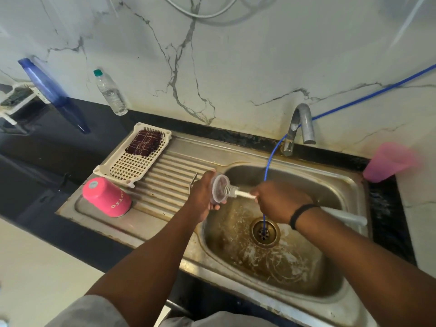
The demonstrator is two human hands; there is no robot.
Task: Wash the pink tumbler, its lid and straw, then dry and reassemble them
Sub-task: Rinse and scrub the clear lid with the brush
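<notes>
The sink (349,182) is wet, and the pink tumbler (106,197) has been set upside down on the drainboard, seemingly washed. The lid (220,188) is gripped by the left hand (203,197) over the basin and scrubbed with a brush (232,191) held in the right hand (280,202). No straw can be seen; drying and reassembly remain.

Both forearms are bare from the elbow down to the hands, left hand (202,197) and right hand (278,201). A narrow black band (299,214) circles the right wrist, plain, with no face or marking to be seen. At the lower edge, grey cloth (94,312) covers the person's body.
</notes>
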